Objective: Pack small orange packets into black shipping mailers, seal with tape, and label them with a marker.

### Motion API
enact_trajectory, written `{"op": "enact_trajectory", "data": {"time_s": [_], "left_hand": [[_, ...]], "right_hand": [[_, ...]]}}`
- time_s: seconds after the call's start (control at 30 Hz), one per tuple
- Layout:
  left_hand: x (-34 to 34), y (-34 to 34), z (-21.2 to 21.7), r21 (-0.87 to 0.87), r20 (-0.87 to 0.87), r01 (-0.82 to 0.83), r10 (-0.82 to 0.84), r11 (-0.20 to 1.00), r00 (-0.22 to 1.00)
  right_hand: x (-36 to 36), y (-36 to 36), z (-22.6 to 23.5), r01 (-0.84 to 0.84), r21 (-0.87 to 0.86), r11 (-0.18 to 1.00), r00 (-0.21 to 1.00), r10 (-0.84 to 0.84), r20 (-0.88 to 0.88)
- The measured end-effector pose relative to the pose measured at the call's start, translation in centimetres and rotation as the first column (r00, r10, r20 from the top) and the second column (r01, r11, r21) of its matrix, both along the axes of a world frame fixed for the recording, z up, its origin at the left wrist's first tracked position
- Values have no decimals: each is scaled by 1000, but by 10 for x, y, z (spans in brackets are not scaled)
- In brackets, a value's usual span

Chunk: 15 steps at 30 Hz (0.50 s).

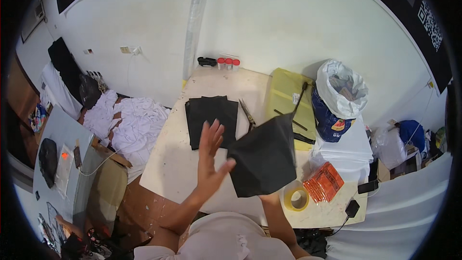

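Note:
A flat black piece [264, 159], like a soft pouch or folded sheet, is held up tilted above the table in front of me. My right hand [269, 198] grips it from below, with most of the fingers hidden behind it. My left hand [211, 151] is raised at its left edge, fingers apart and thumb out; I cannot tell whether the thumb touches the piece. Behind the left hand, a stack of similar black pieces [211, 115] lies on the cream table [166, 163]. Scissors or snips [248, 113] lie beside the stack.
A yellow package [284, 86] with black strips on it lies at the back right, beside a white-and-blue sack [332, 115]. Yellow tape [296, 199], orange packets [325, 183] and white sheets [344, 151] are at the right. Red-capped containers [228, 63] stand at the far edge.

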<state>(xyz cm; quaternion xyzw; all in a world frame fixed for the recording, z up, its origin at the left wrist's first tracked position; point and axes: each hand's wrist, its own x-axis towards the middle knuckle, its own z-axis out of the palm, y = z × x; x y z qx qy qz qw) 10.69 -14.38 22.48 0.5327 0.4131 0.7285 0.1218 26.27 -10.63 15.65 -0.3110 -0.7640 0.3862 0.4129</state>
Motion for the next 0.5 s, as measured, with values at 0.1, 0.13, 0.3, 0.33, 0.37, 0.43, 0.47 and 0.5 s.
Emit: {"op": "enact_trajectory", "data": {"time_s": [0.1, 0.13, 0.3, 0.33, 0.37, 0.43, 0.47, 0.5], "left_hand": [[-19, 15, -19, -196, 363, 417, -329, 888, 872], [-23, 21, -24, -120, 622, 530, -353, 839, 699], [-31, 24, -43, 107, 847, 565, -373, 818, 379], [-30, 23, -46, 64, 836, 597, -370, 800, 406], [-24, 19, -45, 63, 828, 588, -371, 807, 420], [-16, 11, -37, -108, 933, 619, -136, 778, 334], [-18, 10, -35, -110, 927, 607, -139, 787, 348], [-18, 7, -33, -93, 917, 614, -173, 784, 359]], "right_hand": [[-2, -2, -39, -93, 69, 993, 976, 104, -194], [-5, -1, -42, -120, 100, 988, 957, 142, -254], [-43, -26, -39, -562, -639, 526, 553, -336, -762], [-44, -29, -42, -584, -605, 541, 505, -342, -793], [-47, -31, -43, -605, -569, 557, 454, -347, -821], [-49, -27, -36, -653, -541, 531, 426, -332, -841], [-50, -25, -33, -681, -527, 509, 406, -337, -849], [-48, -28, -28, -693, -519, 500, 403, -328, -854]]}}
